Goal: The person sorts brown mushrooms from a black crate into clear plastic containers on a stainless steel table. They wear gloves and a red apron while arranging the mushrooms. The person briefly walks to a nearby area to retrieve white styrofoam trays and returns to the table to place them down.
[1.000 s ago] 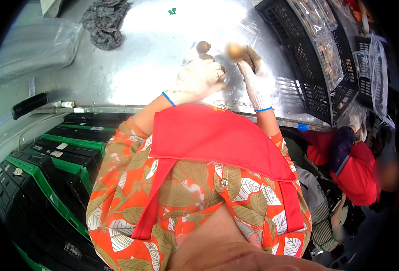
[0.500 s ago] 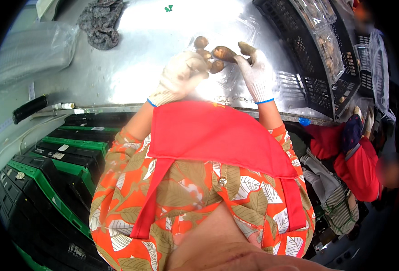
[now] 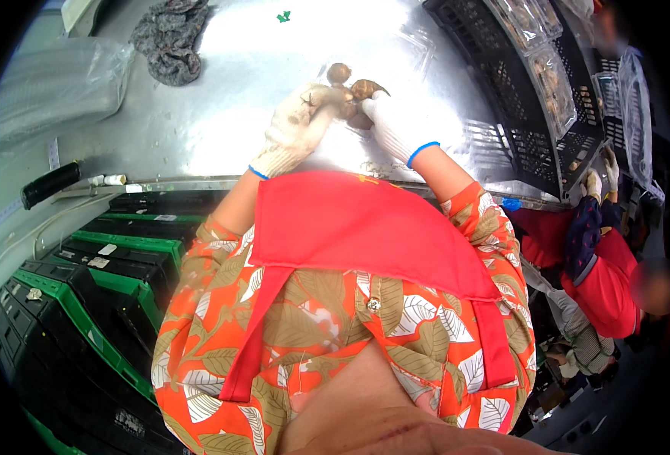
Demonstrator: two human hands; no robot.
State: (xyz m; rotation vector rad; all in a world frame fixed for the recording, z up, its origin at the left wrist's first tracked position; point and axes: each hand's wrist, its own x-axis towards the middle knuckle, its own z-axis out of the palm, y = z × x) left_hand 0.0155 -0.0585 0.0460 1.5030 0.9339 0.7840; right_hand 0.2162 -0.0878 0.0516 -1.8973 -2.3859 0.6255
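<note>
Both my hands wear white knit gloves and meet over a shiny steel table (image 3: 221, 114). My left hand (image 3: 297, 121) is curled around brown mushrooms (image 3: 346, 102), with one round mushroom (image 3: 339, 73) just beyond its fingertips. My right hand (image 3: 395, 125) has come in against the left and holds a brown mushroom (image 3: 367, 89) at its fingertips. A clear plastic tray (image 3: 403, 53) lies on the table just past the hands.
A crumpled grey cloth (image 3: 169, 38) lies at the far left of the table. Black crates (image 3: 532, 114) with filled clear packs stand to the right. Black and green crates (image 3: 84, 280) are stacked below the table's left edge. Another person in red (image 3: 600, 265) works at lower right.
My right hand has swung left to meet my left hand, with its mushroom. My left hand has stayed near the round mushroom. The person at right has raised a gloved hand.
</note>
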